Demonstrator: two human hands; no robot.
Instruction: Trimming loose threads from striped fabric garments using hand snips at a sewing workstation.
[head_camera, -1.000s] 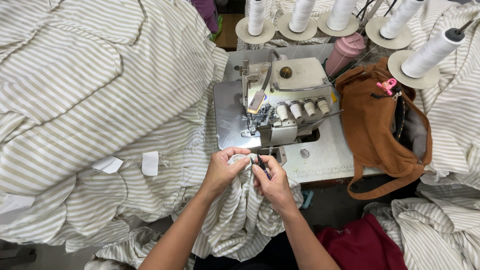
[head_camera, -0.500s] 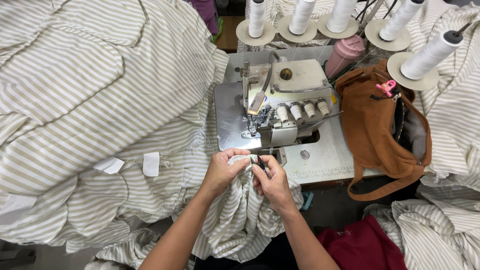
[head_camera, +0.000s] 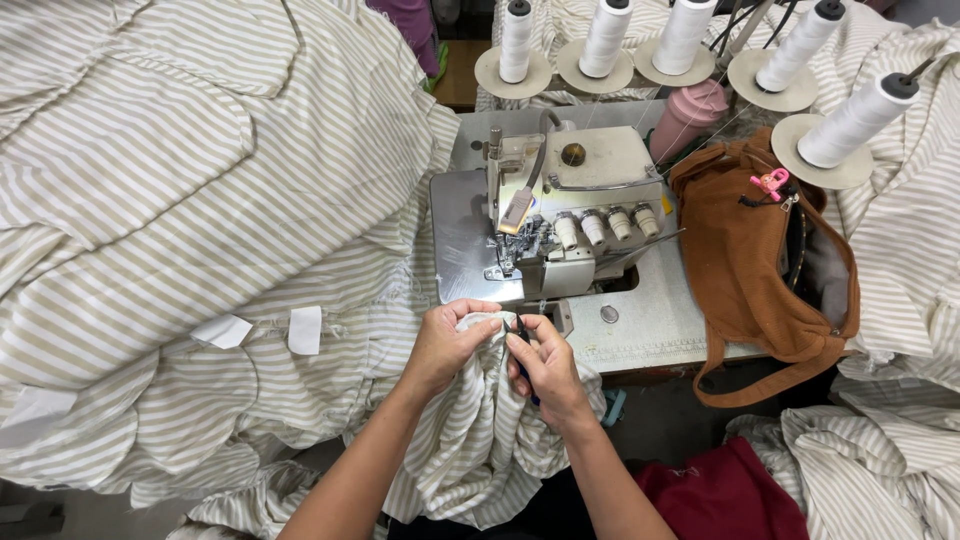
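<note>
Both hands pinch striped cloth at the bench edge, just below the sewing machine.

The left hand (head_camera: 445, 345) grips a bunched fold of the cloth (head_camera: 470, 440), which hangs down between the forearms. The right hand (head_camera: 550, 365) is closed on small dark snips (head_camera: 522, 330), held between both hands; their long axis runs up and slightly left, tip toward the machine (head_camera: 565, 215). A brown bag (head_camera: 760, 260) lies well right of the right hand.

Sewing machine (head_camera: 565, 215) behind hands (head_camera: 500, 350), fabric pile (head_camera: 180, 200) left, bag (head_camera: 770, 260) right.
</note>
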